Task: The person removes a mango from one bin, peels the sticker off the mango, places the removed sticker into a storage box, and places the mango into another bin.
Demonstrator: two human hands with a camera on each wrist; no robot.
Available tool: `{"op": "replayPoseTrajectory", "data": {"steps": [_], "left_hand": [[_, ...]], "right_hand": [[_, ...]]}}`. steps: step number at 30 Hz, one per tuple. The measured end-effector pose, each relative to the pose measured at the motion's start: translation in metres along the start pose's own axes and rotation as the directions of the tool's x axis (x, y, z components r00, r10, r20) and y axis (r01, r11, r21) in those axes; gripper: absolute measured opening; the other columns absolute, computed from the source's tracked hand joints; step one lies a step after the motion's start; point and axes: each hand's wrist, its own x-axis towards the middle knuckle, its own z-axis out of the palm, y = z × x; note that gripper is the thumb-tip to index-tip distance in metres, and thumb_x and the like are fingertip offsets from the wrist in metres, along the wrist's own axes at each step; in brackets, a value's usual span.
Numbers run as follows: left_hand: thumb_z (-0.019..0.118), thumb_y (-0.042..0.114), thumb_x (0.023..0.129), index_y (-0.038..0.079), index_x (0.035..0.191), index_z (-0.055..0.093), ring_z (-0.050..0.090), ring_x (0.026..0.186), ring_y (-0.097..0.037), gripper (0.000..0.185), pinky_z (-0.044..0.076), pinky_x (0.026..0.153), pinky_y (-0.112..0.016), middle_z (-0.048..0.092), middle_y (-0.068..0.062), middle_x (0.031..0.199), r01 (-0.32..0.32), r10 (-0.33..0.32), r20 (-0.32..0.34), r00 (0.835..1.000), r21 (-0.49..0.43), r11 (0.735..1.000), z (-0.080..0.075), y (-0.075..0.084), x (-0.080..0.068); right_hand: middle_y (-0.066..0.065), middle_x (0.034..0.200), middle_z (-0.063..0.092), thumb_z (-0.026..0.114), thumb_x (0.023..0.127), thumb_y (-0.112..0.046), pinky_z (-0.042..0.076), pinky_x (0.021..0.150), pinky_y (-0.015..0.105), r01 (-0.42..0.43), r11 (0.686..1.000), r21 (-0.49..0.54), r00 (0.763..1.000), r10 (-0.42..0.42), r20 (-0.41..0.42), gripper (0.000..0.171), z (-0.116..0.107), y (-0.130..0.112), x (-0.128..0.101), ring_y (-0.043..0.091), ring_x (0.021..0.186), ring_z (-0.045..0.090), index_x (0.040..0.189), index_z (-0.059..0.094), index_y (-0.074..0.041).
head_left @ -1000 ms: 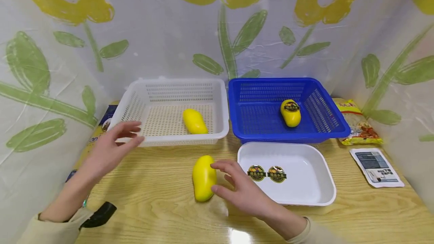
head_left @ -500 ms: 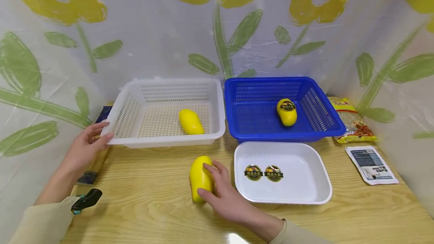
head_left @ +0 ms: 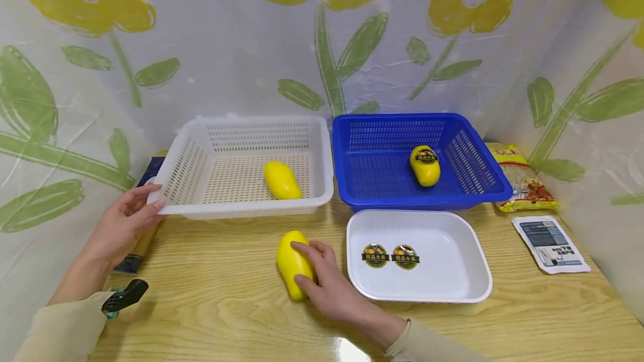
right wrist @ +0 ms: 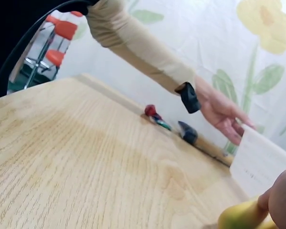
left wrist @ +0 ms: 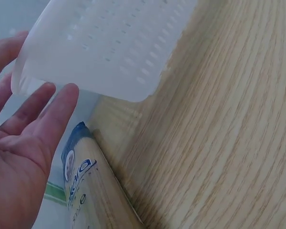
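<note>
The wood-grain bench (head_left: 226,306) carries a white basket (head_left: 322,144), a blue basket (head_left: 347,194), a white tray (head_left: 453,295), one loose mango (head_left: 288,258), two food packets (head_left: 525,183) (head_left: 549,243) at the right edge, and a printed pack (head_left: 138,250) at the left edge.

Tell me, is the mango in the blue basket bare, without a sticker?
No, the mango lying in the blue basket carries a dark round sticker on its upper end.
</note>
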Motion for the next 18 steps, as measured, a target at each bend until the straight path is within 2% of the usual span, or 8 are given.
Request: {"op": "replayPoseTrajectory", "data": {"steps": [4, 11, 18], "left_hand": [[0.058, 0.003, 0.097, 0.009, 0.136, 0.049, 0.056, 0.101, -0.001, 0.041, 0.053, 0.082, -0.019, 0.033, 0.001, 0.140, 0.003, -0.003, -0.005, 1.000, 0.010, 1.000, -0.0002, 0.0005, -0.0007], [0.059, 0.008, 0.098, 0.013, 0.138, 0.047, 0.052, 0.104, 0.003, 0.043, 0.051, 0.083, -0.017, 0.019, -0.005, 0.152, 0.049, -0.048, -0.032, 0.998, 0.048, 0.998, -0.0017, 0.0002, -0.0017], [0.058, 0.008, 0.098, 0.014, 0.139, 0.046, 0.053, 0.103, 0.002, 0.044, 0.052, 0.083, -0.017, 0.026, -0.001, 0.146, 0.069, -0.068, -0.017, 0.998, 0.042, 0.997, -0.0039, 0.0013, -0.0007]], "right_hand": [[0.018, 0.149, 0.033, 0.053, 0.100, -0.019, 0.034, 0.108, 0.052, 0.034, 0.998, -0.047, 0.999, -0.033, 0.022, 0.052, -0.0017, 0.0008, -0.0002, 0.031, 0.134, 0.039, 0.149, 0.037, -0.029], [0.015, 0.142, 0.040, 0.056, 0.098, -0.022, 0.037, 0.106, 0.047, 0.014, 0.999, -0.052, 1.000, -0.013, 0.021, 0.053, -0.0020, 0.0012, 0.0013, 0.027, 0.127, 0.045, 0.148, 0.040, -0.029], [0.012, 0.137, 0.040, 0.058, 0.097, -0.031, 0.041, 0.100, 0.043, -0.028, 0.999, -0.043, 0.999, 0.029, 0.025, 0.051, -0.0020, 0.0006, -0.0016, 0.025, 0.119, 0.049, 0.146, 0.043, -0.036]]}}
